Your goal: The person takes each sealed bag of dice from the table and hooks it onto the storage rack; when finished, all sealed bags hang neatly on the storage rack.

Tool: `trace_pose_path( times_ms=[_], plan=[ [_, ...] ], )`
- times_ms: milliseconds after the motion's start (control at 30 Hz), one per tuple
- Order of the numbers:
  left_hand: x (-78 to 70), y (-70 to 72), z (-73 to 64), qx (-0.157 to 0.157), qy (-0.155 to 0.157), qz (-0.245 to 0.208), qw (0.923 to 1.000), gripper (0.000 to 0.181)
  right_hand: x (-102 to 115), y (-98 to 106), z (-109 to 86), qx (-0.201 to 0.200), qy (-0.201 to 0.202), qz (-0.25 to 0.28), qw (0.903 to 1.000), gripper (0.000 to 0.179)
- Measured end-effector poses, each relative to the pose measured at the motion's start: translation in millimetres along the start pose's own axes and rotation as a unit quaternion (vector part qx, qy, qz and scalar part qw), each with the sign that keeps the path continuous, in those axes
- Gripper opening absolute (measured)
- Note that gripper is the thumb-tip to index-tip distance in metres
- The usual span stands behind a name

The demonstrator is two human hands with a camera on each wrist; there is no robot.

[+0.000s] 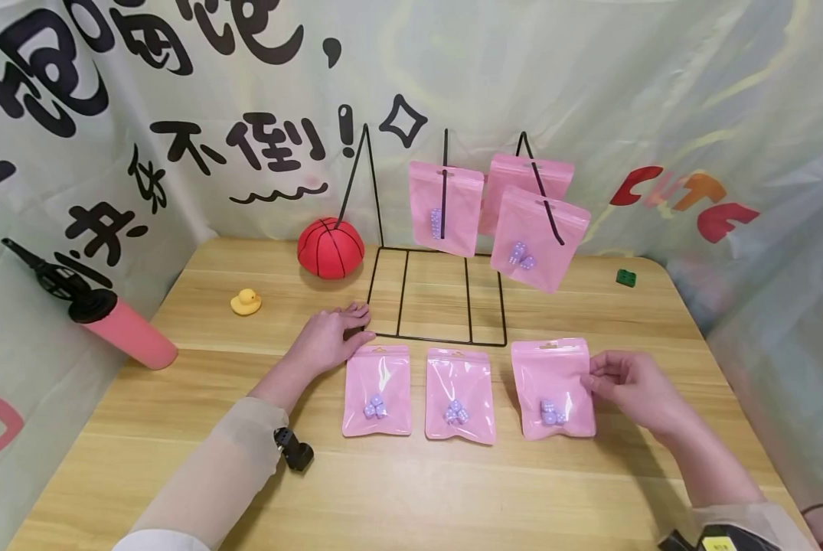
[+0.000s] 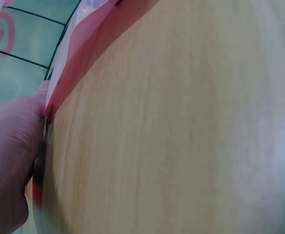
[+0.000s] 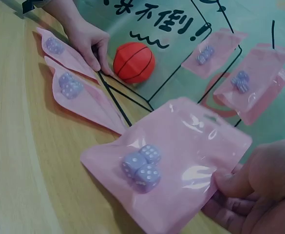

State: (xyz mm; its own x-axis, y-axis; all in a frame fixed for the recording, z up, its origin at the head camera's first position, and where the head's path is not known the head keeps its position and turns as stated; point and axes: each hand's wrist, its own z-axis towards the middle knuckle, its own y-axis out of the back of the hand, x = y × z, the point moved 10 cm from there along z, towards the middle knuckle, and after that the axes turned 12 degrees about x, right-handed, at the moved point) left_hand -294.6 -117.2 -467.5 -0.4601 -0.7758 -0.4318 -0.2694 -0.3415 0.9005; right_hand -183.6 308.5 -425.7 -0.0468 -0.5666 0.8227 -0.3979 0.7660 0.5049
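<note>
My right hand pinches the right edge of a pink zip pouch with its thumb and fingers. Through its clear front show several lilac dice. At the front left corner of a black wire display rack, my left hand grips the base frame between thumb and fingers. Two similar pouches lie flat before the rack: the left pouch close below my left thumb, the middle pouch beside it. From the rack's hooks hang a middle pouch, a front right pouch and a partly hidden one behind.
A red toy basketball sits by the rack's left side, overlapping its left hook in the head view. Farther left are a yellow rubber duck and a pink air pump. A green toy brick lies at the back right. Printed cloth surrounds the table.
</note>
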Motion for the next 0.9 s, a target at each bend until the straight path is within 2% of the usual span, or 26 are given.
trace_pose_path(
  times_ms=[67, 167, 433, 667, 900],
  plan=[
    [0.9, -0.2, -0.2, -0.002, -0.002, 0.0, 1.0, 0.047, 11, 5, 0.5, -0.031, 0.017, -0.037, 0.9987, 0.01],
    [2.0, -0.4, 0.5, -0.005, -0.005, 0.002, 1.0, 0.047, 28, 11, 2.2, -0.068, 0.045, -0.062, 0.9948, 0.007],
    [3.0, -2.0, 0.5, -0.006, -0.002, 0.002, 1.0, 0.048, 76, 12, 5.1, -0.124, 0.118, -0.077, 0.9822, 0.003],
    [2.5, -2.8, -0.8, -0.005, -0.001, 0.001, 1.0, 0.048, 113, 2, 9.6, -0.131, 0.161, -0.054, 0.9767, 0.005],
    [-0.8, 0.4, -2.0, -0.017, -0.018, 0.002, 0.9997, 0.047, 145, -7, 15.7, -0.131, 0.196, -0.002, 0.9719, 0.006]
  ],
)
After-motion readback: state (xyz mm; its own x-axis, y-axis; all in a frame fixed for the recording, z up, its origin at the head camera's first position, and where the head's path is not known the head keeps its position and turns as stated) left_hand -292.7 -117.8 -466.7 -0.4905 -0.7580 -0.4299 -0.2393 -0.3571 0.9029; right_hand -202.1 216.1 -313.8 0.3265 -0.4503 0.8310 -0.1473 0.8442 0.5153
